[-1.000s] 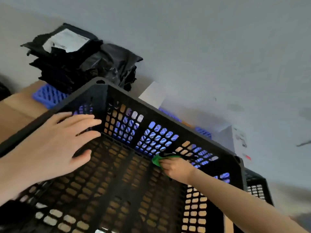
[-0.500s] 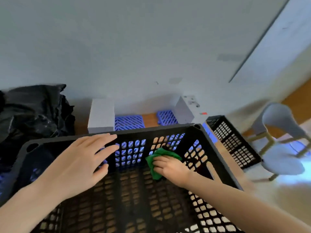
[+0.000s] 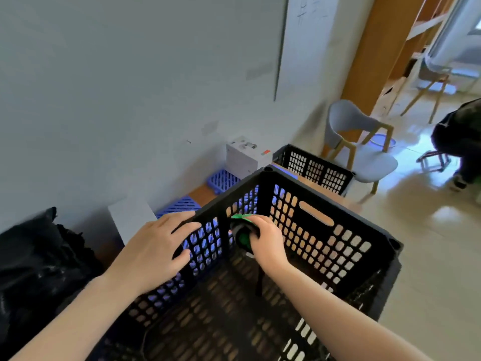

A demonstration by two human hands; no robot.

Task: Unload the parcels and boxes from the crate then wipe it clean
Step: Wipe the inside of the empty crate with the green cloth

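The crate [image 3: 266, 190], a black plastic lattice box with an oblong handle slot in its right-hand wall, fills the lower middle of the head view; we see it from above, open side up, with its far corner pointing toward the grey wall [image 3: 130, 87]. Wood-coloured and blue surfaces show through its openings. The left hand [image 3: 156, 246] lies over the top rim of the crate's far left wall, fingers straight and spread across the lattice, thumb lower on the same wall; it presses rather than grasps. The right hand [image 3: 265, 241] reaches inside the crate and is clenched round a bunched green cloth [image 3: 244, 237], which it holds against the inner face of the walls just beside the far corner, near the rim. To the left of the crate, close against the wall, sits a heap of black parcels [image 3: 39, 256]. Behind the crate we note a plain white box [image 3: 130, 217], blue lattice trays [image 3: 223, 178] and a printed white box [image 3: 244, 155] farther back. A second black crate [image 3: 312, 168] stands just beyond the corner, and a grey chair [image 3: 364, 152] with wooden legs stands behind it on the pale floor [image 3: 429, 256]. A person in dark clothing [image 3: 458, 142] appears at the right edge, blurred.
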